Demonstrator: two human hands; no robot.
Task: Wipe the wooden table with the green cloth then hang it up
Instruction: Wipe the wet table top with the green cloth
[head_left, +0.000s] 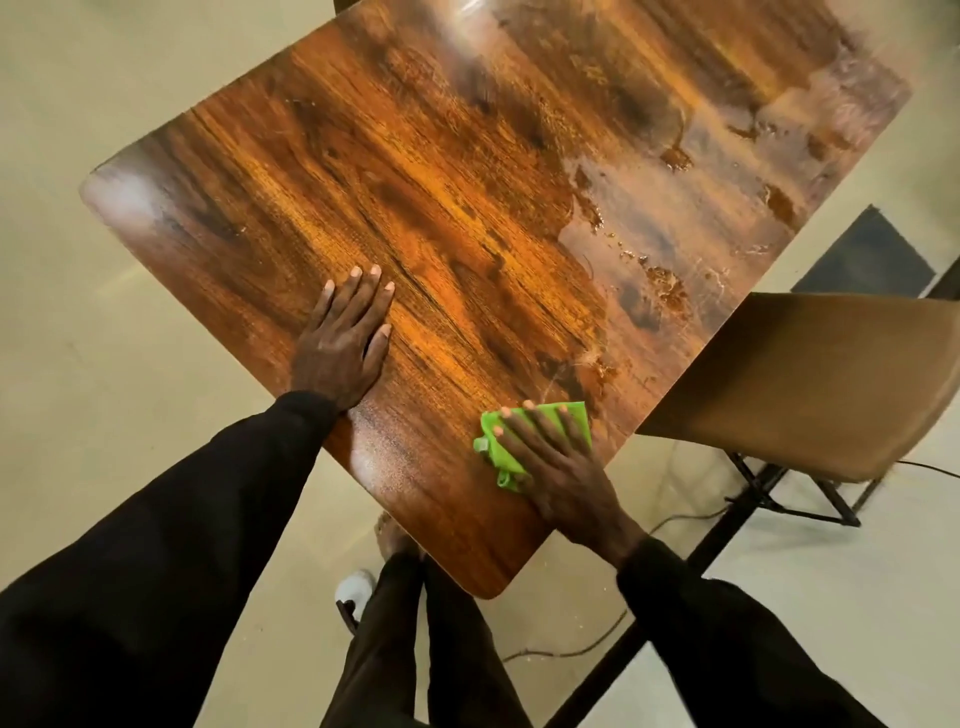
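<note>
Right hand (558, 467), fingers flat and spread, presses folded bright-green cloth (535, 441) onto glossy, grained rounded-corner wooden table (415, 182) near its right edge. Left hand (345, 338) flat, fingers together, on tabletop.

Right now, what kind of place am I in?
Probably a simple indoor eating or common area, maybe a canteen; that's a guess. Clues: a wooden table, a tan chair on a black metal frame beside it, and a pale hard floor.

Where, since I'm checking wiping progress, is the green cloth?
In the head view, the green cloth lies under the right hand on the wooden table, by the chair.
</note>
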